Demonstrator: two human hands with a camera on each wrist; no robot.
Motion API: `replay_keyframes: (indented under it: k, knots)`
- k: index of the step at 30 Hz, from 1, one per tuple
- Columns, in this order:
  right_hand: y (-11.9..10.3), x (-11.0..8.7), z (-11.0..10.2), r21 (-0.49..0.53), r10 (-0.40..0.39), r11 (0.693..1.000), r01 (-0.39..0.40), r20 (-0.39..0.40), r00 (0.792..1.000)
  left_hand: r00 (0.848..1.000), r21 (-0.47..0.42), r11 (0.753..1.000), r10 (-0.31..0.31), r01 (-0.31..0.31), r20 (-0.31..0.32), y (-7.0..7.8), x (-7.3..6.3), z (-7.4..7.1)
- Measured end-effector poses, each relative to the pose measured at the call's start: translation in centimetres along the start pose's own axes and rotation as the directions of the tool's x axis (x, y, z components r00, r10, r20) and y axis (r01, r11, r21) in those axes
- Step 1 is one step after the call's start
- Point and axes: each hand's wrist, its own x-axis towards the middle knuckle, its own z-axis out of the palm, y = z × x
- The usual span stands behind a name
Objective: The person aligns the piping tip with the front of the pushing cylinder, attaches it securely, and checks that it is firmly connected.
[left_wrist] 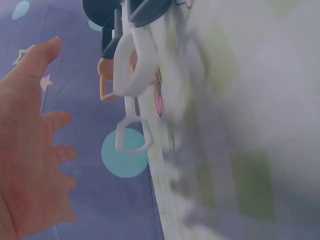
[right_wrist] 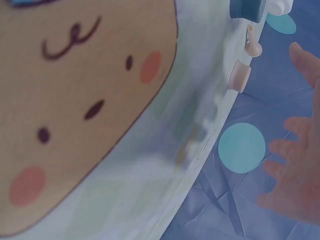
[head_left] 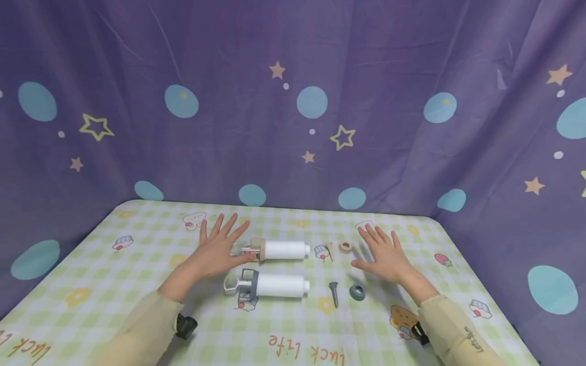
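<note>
My left hand [head_left: 218,251], fingers spread, hovers over the table at the handle end of two white syringe-like press tubes. The far tube [head_left: 286,250] has a beige collar; the near tube [head_left: 281,285] has a dark grey one. Both lie sideways, their white pull handles [left_wrist: 135,62] pointing left. My right hand [head_left: 384,254], also spread and holding nothing, is above the cloth just right of the small parts. Those are a beige nozzle [head_left: 330,251], a beige ring [head_left: 345,247], a dark grey nozzle [head_left: 334,294] and a dark grey ring [head_left: 357,292].
A green-and-white checked tablecloth [head_left: 220,330] with printed cakes and flowers covers the table. Behind and beside it hangs a purple curtain [head_left: 238,137] with stars and blue dots. Each wrist wears a small black device [head_left: 185,326] at the cuff.
</note>
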Motion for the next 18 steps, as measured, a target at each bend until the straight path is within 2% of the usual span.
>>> replay_keyframes:
  k: [5, 12, 18]
  knots:
    - [-0.1, 0.2, 0.3, 0.016, -0.004, 1.0, 0.004, 0.009, 1.0, 0.999, -0.033, 0.999, 0.039, -0.039, 0.004, 0.9, 1.0, 0.2]
    - [-0.3, 0.9, 0.5, 0.077, -0.021, 0.997, 0.022, -0.017, 1.0, 0.996, -0.015, 0.996, 0.087, -0.087, 0.016, 2.5, 2.4, 0.2]
    - [-0.5, 1.6, 0.7, 0.139, 0.024, 0.99, -0.027, 0.025, 0.999, 0.991, -0.017, 0.991, 0.131, -0.131, -0.019, 3.9, 3.4, 0.9]
